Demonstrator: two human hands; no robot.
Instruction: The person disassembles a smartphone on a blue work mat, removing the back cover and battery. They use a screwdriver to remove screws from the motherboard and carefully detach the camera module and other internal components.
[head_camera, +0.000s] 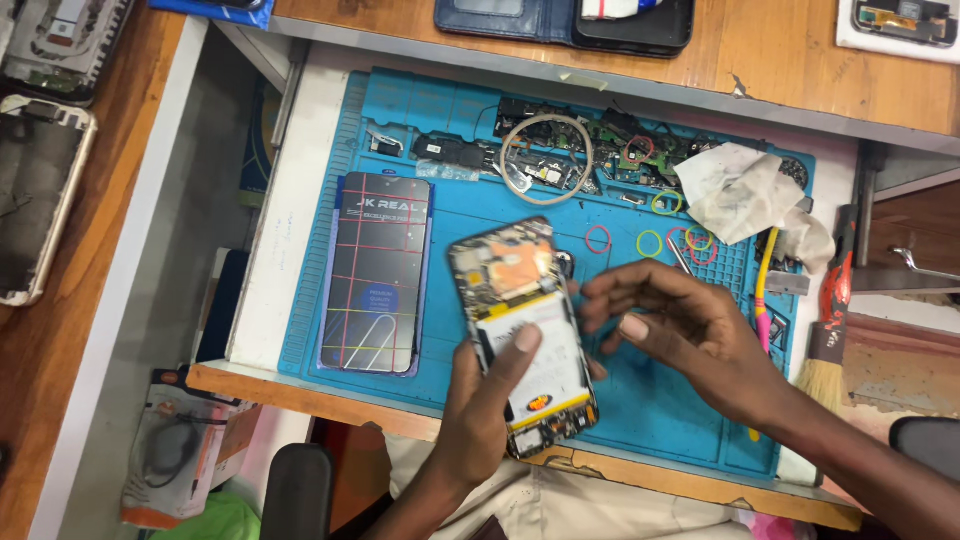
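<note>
From the head camera, looking down on a blue work mat (640, 400) spread over a pull-out shelf, the opened phone (522, 335) sits just below the centre of the view, its back cover off so that the white battery and an orange-tinted shield show. It is tilted, top end towards eleven o'clock, and raised off the mat in the left hand (478, 405). That hand comes up from six o'clock and is closed around the phone's lower half, thumb laid across the battery and fingers hidden underneath.

The right hand (675, 325) enters from four o'clock and lies at three o'clock of the phone, fingers loosely curled and half open, the tips at the phone's right edge. Whether they pinch some small part there is hard to tell, since the fingers blur.

At nine o'clock of the phone a screen panel (377, 272) with a grid-printed film lies flat on the mat. At twelve o'clock is a metal ring (546, 159) amid loose circuit parts. Towards one o'clock lie small coloured rubber bands (649, 242) and a crumpled white cloth (738, 190). At three o'clock, off the mat's edge, a red-handled brush (830, 330) rests.
</note>
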